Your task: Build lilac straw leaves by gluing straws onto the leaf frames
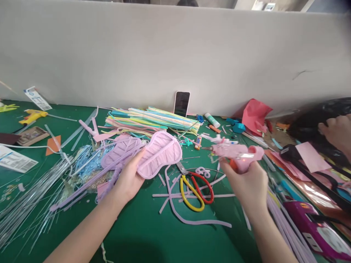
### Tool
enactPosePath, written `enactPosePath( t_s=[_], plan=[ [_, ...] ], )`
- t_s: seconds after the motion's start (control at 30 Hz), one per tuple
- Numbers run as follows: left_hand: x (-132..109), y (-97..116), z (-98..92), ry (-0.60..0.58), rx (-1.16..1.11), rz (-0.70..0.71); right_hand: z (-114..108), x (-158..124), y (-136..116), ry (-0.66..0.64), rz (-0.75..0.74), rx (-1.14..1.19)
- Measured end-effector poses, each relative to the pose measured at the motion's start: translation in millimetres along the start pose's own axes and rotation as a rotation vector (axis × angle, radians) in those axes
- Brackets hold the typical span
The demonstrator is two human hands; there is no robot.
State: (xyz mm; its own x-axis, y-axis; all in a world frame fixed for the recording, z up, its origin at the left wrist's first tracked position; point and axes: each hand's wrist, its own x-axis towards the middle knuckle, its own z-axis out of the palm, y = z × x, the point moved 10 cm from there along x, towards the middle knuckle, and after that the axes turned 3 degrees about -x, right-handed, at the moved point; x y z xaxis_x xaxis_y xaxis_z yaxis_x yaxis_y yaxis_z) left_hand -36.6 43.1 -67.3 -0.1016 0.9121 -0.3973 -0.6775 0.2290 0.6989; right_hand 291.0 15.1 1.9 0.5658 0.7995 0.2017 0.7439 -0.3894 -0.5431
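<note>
My left hand [133, 175] is closed around a lilac leaf-shaped piece [160, 153], rimmed with pipe cleaner and crossed by a midrib and veins. Beside that hand lies a similar purple piece [120, 151] with long pipe-cleaner stems; whether the hand also holds it I cannot tell. My right hand [248, 182] grips a pink glue gun [236, 151], its nozzle pointing left toward the leaf-shaped piece but apart from it. On the table between my hands are scissors [196, 191] with one yellow and one red handle, over loose lilac pipe cleaners [192, 221].
Bundled coloured pipe cleaners [148, 118] lie near the wall, before a standing phone [182, 103]. Silver wires [33, 208] and a yellow glue gun [33, 116] are left. At right are a purple socket block [315, 226] and another person's hand [338, 131] by a black bag [307, 118].
</note>
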Motion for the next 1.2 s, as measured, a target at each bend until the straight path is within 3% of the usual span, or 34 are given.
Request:
enactPosePath(
  t_s=[0.23,0.3,0.4,0.5,0.6,0.83,1.2],
  plan=[
    [-5,-12,1.2,-0.073,0.029,-0.020,9,-19,-21,0.062,-0.168,0.038],
    [-6,-20,2.6,-0.061,0.001,-0.075,16,-29,-30,0.019,-0.219,0.081],
    [-8,-34,11.9,-0.118,-0.027,-0.136,27,-51,-52,-0.050,-0.382,0.137],
    [-10,-42,21.7,-0.228,-0.039,-0.155,29,-72,-70,-0.029,-0.561,0.155],
    [-10,-47,19.8,-0.242,-0.037,-0.175,33,-84,-78,-0.025,-0.678,0.145],
    [-11,-53,19.7,-0.270,-0.033,-0.233,33,-97,-86,0.013,-0.804,0.109],
    [-13,-55,22.0,-0.277,-0.066,-0.242,28,-100,-88,0.075,-0.863,0.051]
  ],
)
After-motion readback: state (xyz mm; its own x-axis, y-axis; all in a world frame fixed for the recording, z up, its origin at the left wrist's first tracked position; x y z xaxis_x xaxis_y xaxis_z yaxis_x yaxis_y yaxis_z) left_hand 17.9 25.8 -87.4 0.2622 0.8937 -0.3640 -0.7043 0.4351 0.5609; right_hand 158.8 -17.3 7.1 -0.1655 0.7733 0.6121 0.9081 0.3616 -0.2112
